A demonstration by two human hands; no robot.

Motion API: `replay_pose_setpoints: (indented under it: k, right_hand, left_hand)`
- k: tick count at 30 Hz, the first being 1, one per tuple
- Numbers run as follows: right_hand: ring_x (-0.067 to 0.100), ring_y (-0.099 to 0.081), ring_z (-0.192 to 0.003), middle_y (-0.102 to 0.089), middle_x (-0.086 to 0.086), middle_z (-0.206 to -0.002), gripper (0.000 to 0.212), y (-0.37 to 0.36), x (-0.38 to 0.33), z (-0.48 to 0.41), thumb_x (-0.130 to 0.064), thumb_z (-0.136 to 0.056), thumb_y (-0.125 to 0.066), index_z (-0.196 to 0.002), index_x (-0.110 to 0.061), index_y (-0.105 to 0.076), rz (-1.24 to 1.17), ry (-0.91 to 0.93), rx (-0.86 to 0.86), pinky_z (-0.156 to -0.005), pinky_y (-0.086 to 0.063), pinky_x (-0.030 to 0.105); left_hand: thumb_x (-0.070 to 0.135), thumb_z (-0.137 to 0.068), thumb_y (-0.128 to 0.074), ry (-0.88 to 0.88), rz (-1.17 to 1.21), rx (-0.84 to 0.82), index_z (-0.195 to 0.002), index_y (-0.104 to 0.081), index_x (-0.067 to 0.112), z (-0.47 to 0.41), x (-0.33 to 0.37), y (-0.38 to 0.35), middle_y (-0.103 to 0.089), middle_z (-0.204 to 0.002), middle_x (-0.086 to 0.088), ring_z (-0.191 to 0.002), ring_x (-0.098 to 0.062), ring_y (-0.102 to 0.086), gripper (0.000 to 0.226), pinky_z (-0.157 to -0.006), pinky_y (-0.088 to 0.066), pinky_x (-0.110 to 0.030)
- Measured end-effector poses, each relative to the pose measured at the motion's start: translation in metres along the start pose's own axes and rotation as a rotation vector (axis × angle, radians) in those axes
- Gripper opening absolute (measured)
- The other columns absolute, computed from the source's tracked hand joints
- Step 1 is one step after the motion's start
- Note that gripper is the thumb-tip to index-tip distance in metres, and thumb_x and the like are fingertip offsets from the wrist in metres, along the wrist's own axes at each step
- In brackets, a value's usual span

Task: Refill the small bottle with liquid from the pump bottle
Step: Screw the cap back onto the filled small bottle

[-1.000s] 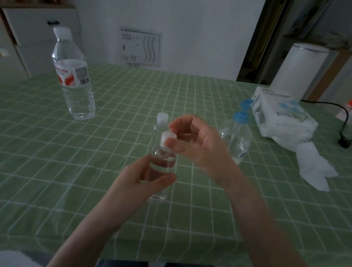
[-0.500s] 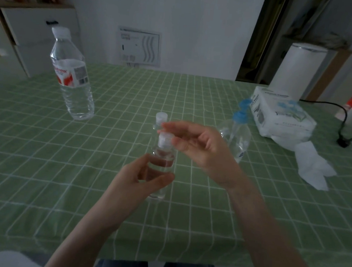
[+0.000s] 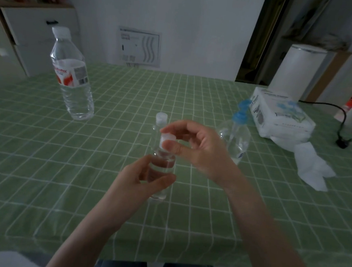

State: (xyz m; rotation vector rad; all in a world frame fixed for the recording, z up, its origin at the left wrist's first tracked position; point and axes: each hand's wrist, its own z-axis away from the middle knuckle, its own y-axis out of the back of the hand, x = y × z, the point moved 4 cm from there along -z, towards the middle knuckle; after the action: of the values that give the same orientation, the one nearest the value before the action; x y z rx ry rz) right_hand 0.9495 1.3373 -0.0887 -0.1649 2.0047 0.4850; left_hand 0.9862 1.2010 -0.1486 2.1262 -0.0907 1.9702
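Four clear bottles show on the green checked counter. Farthest left, one tall water bottle with a red-and-white label stands upright, capped, well apart from the rest.

At centre the left grip grasps the small bottle, thumb in front and fingers curled behind its body. The bottle is upright and holds clear liquid. Whether its base touches the counter cannot be told. Just behind it stands a second small bottle, only its white top and shoulder showing.

The right grip pinches the white cap at the held bottle's neck between thumb and forefinger, with the other fingers loosely curled above. Whether the cap is screwed on or loose cannot be told.

Right of that hand, the one pump bottle stands with its blue pump head up, partly filled with clear liquid. Beyond it lies one white tissue pack, with one loose tissue trailing toward the near edge. Behind the pack stands a white cylinder. A black cord ends in a plug at far right.
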Motion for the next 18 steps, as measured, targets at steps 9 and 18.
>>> replay_pose_setpoints:
  k: [9, 18]
  right_hand:
    - [0.006, -0.068, -0.097, -0.07, -0.01, -0.099, 0.021, 0.0016, 0.0025, 0.0021, -0.011, -0.085, -0.065, -0.101, -0.024, -0.068, -0.034, 0.012, -0.006, -0.089, -0.053, 0.023]
    - [0.003, -0.069, -0.094, -0.071, -0.014, -0.093, 0.027, 0.0048, 0.0068, 0.0018, -0.003, -0.082, -0.068, -0.101, -0.023, -0.067, -0.074, -0.036, -0.033, -0.089, -0.054, 0.021]
  left_hand:
    - [0.047, -0.06, -0.068, -0.004, -0.007, -0.009, -0.099, -0.066, 0.03, -0.0004, 0.0003, 0.0013, -0.073, -0.093, 0.004, -0.085, -0.01, -0.068, 0.043, -0.071, -0.051, -0.023]
    - [0.043, -0.06, -0.069, -0.012, -0.007, -0.013, -0.096, -0.066, 0.026, -0.0017, -0.0026, -0.0008, -0.073, -0.088, 0.003, -0.082, -0.01, -0.068, 0.04, -0.067, -0.05, -0.02]
